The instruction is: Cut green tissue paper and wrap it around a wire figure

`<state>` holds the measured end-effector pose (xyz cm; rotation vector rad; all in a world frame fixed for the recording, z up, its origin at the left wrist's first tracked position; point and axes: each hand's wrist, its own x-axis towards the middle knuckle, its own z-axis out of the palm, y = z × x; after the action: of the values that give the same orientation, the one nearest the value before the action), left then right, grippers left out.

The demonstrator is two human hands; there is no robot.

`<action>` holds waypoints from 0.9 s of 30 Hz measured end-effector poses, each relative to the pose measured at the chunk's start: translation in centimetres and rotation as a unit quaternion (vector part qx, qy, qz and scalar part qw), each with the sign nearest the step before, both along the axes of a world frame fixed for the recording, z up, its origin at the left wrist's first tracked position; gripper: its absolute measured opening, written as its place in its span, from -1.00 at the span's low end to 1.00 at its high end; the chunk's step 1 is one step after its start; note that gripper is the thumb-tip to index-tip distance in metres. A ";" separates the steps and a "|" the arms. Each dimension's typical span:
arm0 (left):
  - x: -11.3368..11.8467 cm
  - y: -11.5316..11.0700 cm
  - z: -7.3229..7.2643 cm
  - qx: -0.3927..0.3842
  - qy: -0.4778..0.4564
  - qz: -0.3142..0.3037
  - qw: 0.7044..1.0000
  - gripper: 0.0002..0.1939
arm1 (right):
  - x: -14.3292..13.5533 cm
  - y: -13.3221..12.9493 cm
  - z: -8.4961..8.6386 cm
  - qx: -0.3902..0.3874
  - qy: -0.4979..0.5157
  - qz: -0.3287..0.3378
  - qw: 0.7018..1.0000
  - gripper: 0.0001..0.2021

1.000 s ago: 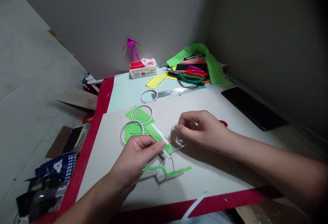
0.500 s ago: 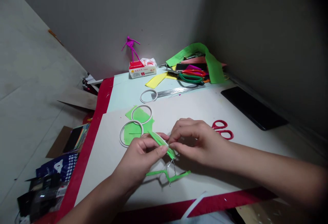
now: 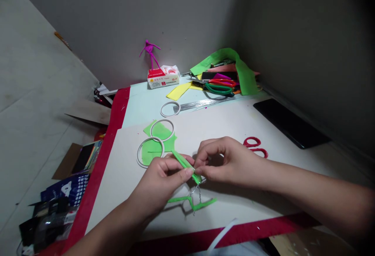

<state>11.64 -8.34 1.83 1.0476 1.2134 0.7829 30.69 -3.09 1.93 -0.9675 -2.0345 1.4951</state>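
Observation:
Between thumb and fingers my left hand pinches a folded strip of green crepe paper that lies along part of a twisted wire figure. My right hand is closed in a pinch at the strip's lower edge, its fingertips touching the paper beside the left thumb. Below the hands hangs the figure's bare wire, joined to limbs wrapped in green paper. Part of the wire is hidden behind the paper and fingers. Green paper pieces lie beyond my left hand, with two white tape rolls on them.
Red-handled scissors lie past my right hand, and a black phone rests farther right. Behind are a third tape roll, straight wires, green-handled scissors and coloured paper. A purple figure stands on a small box.
Both hands have shifted very slightly, with the right fingertips now closer to the left thumb on the strip. The wire figure has tilted a little. Everything else stays in place.

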 end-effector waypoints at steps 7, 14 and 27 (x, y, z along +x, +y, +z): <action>-0.1 0.1 0.1 0.006 0.010 -0.008 1.000 -0.85 | 0.0 0.1 0.0 -0.019 0.001 0.003 1.000 -0.90; -0.1 0.0 0.0 0.001 0.016 -0.010 1.000 -0.84 | 0.0 0.5 -0.3 -0.065 0.013 0.009 0.998 -0.84; 0.0 0.4 -0.2 0.025 0.039 -0.015 0.999 -0.85 | 0.4 0.4 -0.5 0.246 -0.007 0.038 0.969 -0.94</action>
<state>11.61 -7.95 1.59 1.1437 1.2462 0.7574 31.13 -2.74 1.43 -0.7027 -2.3126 0.9378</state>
